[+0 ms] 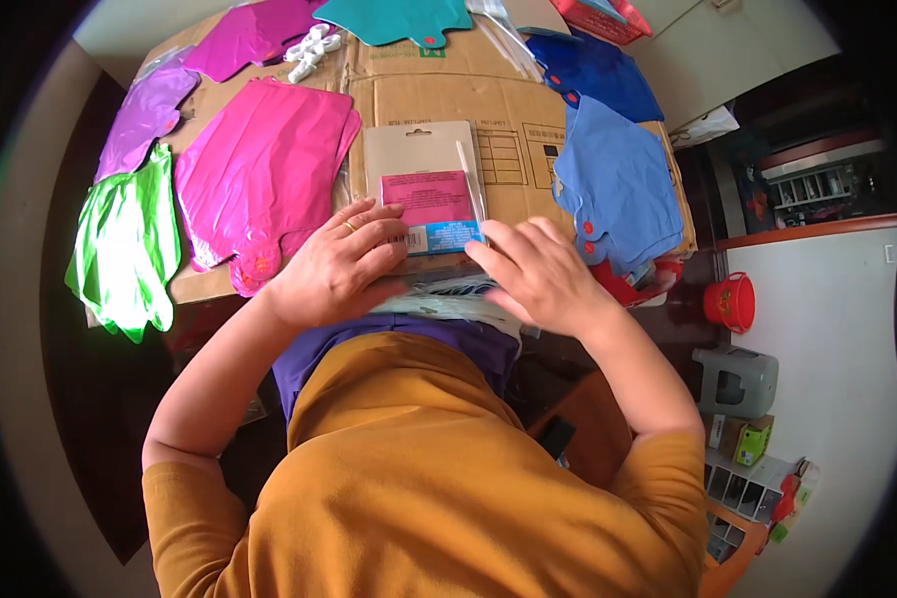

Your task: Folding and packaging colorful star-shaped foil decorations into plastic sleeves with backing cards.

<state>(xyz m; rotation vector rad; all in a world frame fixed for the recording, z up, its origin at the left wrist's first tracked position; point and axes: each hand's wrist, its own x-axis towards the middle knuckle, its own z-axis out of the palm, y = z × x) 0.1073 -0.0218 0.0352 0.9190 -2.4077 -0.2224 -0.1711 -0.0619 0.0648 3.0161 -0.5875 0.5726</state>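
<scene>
A flat clear-fronted package lies on the cardboard in front of me. Inside it show a grey-brown card with a hang hole, a pink folded piece, a thin white stick and a blue label strip with a barcode. My left hand rests its stretched fingers on the package's lower left edge, the thumb apart and blurred. At the lower right corner, my right hand touches with its bent index finger, thumb apart from it. Just below the edge, between my hands, lies a bundle of pale clear strips or film.
Flat foil balloons surround the package: pink, shiny green, purple, magenta, teal, dark blue and light blue. White plastic pieces and white sticks lie at the far side.
</scene>
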